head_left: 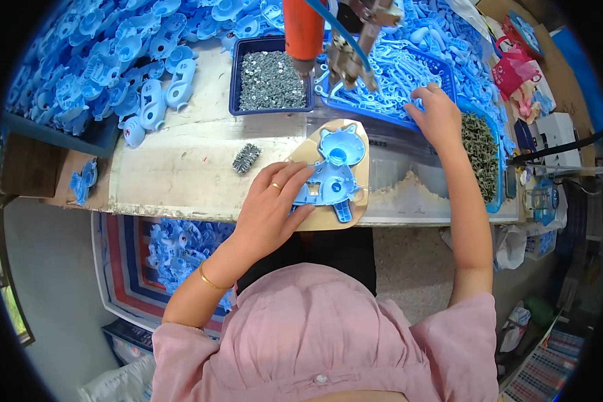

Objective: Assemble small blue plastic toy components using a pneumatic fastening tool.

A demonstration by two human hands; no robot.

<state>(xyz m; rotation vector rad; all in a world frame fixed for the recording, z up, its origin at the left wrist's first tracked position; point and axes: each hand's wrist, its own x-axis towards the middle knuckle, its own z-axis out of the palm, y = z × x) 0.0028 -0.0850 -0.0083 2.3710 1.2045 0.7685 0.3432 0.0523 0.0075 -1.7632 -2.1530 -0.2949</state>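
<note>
A light-blue animal-shaped plastic shell (338, 181) lies hollow side up on a tan holder (356, 213) at the table's front edge. My left hand (269, 199) grips the shell's left side, fingers over its top and thumb below. Farther right, my right hand (437, 119) reaches over the right edge of a dark-blue basket (445, 70) of small light-blue plastic parts (398, 74). Its thumb and fingers pinch a bit of blue plastic, mostly hidden by the fingers. An orange power screwdriver (303, 33) hangs above the table beyond the shell.
A navy tray of small metal screws (271, 80) stands beside the basket. A small dark metallic cluster (246, 159) lies left of the holder. Blue shells (120, 60) heap at far left. A blue tray of greenish-grey pieces (481, 151) is near my right forearm. A metal fixture (348, 57) hangs overhead.
</note>
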